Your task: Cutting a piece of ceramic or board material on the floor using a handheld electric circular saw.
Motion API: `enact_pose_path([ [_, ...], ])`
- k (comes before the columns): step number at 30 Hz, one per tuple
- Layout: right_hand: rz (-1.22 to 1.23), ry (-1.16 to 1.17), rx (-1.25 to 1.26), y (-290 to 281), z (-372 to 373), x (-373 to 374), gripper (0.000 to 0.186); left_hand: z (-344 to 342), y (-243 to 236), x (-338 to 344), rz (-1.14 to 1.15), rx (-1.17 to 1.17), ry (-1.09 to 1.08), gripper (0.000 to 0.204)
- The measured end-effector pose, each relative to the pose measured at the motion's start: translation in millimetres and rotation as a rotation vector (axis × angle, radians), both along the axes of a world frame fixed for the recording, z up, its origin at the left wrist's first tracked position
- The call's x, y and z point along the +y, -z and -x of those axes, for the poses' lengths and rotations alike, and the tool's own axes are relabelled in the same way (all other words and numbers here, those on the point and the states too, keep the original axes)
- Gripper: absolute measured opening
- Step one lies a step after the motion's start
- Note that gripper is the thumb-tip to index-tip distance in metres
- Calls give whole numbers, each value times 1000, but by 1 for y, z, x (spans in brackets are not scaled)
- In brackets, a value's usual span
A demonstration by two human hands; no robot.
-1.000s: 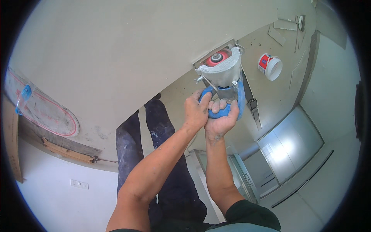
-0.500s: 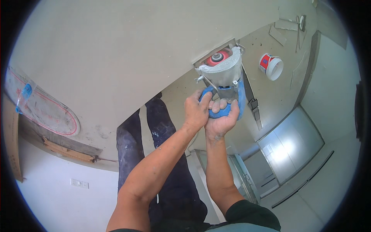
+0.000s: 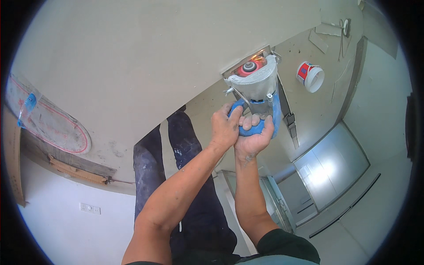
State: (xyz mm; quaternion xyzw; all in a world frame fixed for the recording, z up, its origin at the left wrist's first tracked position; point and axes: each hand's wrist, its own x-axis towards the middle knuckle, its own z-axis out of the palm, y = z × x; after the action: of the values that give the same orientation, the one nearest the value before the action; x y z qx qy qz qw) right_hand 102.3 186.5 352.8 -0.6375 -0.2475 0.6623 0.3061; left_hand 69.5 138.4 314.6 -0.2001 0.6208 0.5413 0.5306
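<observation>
Both my hands grip a hand-held power grinder (image 3: 255, 84) with a pale metal housing, a blue body and a red disc. My left hand (image 3: 226, 126) is closed at the left side of its blue handle. My right hand (image 3: 255, 134) wraps the handle from below, fingers curled over it. The tool's flat metal base lies at the edge of a large beige-grey slab (image 3: 132, 57). An orange glow, like sparks, shows beside the disc. Where the disc meets the slab is hidden by the housing.
A white bucket with a red label (image 3: 314, 78) lies on its side at right. A dark strap with a buckle (image 3: 289, 119) hangs past the tool. At left are an oval-marked board (image 3: 53, 126), a clear plastic item with blue (image 3: 30, 106) and cardboard strips (image 3: 77, 170).
An orange glow has appeared at the disc. The grinder has shifted very slightly to the right along the slab edge; both hands keep the same grip.
</observation>
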Motion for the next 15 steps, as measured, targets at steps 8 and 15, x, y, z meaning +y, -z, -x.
enact_pose_path([
  [8, 6, 25, -16, 0, 2, -1, 28, -1, 0, 0, 7, 0, -10, 35],
  [15, -1, 20, 2, 2, -3, -1, 28, -1, 1, 0, -3, 0, -24, 35],
])
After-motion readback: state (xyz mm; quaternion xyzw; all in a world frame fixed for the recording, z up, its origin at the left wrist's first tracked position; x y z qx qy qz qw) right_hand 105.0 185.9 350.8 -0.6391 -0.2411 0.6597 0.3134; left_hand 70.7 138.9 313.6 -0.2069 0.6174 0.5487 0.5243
